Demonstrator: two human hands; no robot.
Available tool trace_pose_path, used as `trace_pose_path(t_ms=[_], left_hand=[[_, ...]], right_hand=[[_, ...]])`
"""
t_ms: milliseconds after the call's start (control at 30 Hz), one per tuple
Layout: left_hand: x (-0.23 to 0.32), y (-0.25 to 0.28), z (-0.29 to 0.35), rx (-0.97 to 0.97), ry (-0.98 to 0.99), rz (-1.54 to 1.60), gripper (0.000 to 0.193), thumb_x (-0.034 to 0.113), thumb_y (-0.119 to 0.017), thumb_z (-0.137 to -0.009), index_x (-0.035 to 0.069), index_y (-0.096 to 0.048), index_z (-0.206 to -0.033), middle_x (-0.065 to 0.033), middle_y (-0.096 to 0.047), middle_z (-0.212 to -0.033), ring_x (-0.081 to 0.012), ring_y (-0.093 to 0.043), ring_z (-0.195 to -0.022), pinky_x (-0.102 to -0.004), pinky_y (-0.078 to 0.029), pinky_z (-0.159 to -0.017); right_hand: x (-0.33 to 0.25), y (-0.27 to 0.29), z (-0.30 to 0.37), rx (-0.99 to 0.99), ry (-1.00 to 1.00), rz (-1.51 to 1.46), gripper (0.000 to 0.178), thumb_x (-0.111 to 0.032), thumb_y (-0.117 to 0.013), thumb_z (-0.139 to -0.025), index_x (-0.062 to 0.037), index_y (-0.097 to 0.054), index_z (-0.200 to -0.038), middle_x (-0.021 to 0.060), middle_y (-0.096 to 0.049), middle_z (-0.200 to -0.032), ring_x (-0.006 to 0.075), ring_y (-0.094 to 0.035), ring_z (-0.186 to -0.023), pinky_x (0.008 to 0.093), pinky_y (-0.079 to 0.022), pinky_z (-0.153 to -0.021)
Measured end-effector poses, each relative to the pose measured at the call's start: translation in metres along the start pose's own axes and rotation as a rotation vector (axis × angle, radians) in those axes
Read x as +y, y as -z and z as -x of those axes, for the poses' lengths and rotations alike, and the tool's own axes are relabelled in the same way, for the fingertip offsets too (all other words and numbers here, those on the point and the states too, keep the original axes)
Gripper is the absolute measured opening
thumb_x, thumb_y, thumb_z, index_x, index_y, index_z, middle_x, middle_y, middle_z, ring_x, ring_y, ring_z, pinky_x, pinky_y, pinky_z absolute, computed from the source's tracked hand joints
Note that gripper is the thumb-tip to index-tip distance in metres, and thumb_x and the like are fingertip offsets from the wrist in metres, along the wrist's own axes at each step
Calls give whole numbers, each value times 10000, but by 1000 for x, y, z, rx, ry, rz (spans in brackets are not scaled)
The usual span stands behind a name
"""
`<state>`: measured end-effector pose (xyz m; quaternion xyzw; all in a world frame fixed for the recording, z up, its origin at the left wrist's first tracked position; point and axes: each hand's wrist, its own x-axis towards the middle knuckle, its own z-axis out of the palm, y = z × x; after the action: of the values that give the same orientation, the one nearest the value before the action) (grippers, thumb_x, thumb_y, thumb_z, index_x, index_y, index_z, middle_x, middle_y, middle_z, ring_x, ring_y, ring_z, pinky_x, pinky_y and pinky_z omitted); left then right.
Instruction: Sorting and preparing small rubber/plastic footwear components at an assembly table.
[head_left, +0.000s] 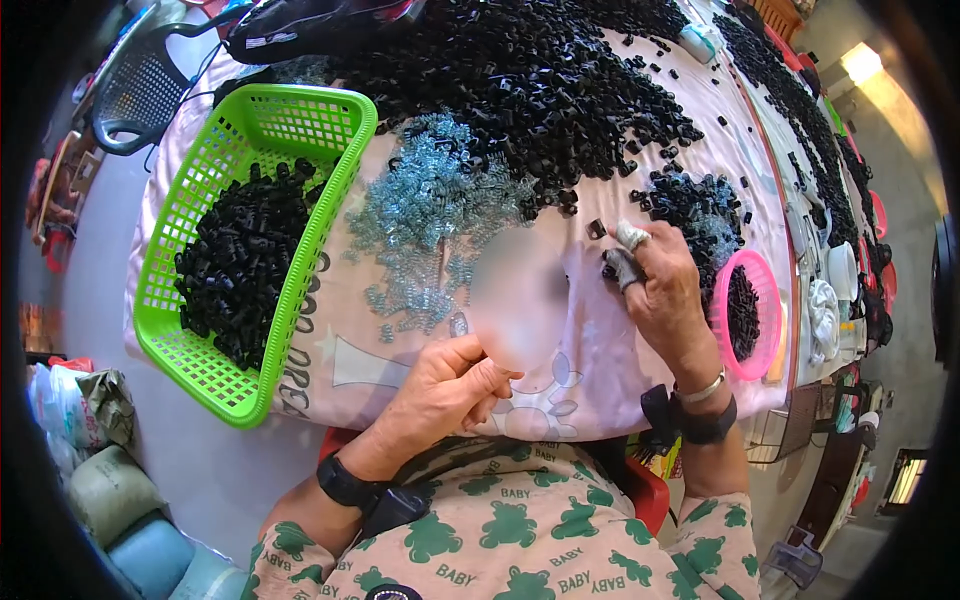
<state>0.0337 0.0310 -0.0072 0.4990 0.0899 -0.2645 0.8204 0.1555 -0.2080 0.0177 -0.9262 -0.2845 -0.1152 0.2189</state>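
The counter [600, 350] carries a heap of black plastic parts [540, 80], a green basket [300, 290], and metal springs [430, 210]. The right hand [665, 285], fingers taped, pinches one black part [608, 270]. The left hand [445, 385] is clenched; contents cannot be determined.

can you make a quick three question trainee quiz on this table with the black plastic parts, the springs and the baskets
1. True or false: the green plastic mesh basket holds small black plastic parts.
2. Which hand has wrapped fingertips? A) left hand B) right hand
3. Fill in: the loose heap of small silvery metal springs lies between the green basket and the ____ hand.

Key
1. True; they cover much of its floor.
2. B; the right hand rests on the pink printed tablecloth by the round pink plastic basket. The left hand is bare, curled near the table's edge.
3. right
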Motion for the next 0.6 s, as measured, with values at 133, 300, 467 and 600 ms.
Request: trace_pose_path(t_ms=[133, 300, 467, 600], left_hand=[[0, -1, -1, -11, -8, 10, 239, 220, -559, -993, -7, -626, -959, -34, -600, -747, -37, -486, -512, -178, -368, -433], [1, -3, 0, -11, -12, 0, 239, 218, -556, -994, -8, -625, -958, -35, -598, -751, -36, -484, -512, -180, -370, -437], [-3, -3, 0, -17, -56, -62, 238, 223, -559, -992, -6, -624, -982, -33, -599, -758, -37, -490, -523, -180, -372, -445], [-10, -5, 0, -9, -144, -54, 224, 219, -565, -988, 3, -616, -1010, -35, -606, -769, -36, -480, -521, -176, -366, -446]], right_hand=[[7, -11, -24, -24, 26, 190, 240, -61, -624, -747, -59, -655, -985, 143, -606, -944, 337, -542, -901, 424, -440, -800], [12, -25, -31, -111, 101, 373, 168, -144, -658, -752, -83, -641, -907, 127, -608, -936, 331, -549, -880, 437, -441, -763], [3, -19, -24, -63, 46, 104, 222, -83, -685, -720, -70, -639, -937, 147, -608, -890, 333, -574, -815, 443, -468, -736], [-40, -4, -2, 38, 52, -266, 329, -54, -763, -725, -33, -595, -1007, 137, -624, -887, 274, -636, -795, 376, -515, -702]])
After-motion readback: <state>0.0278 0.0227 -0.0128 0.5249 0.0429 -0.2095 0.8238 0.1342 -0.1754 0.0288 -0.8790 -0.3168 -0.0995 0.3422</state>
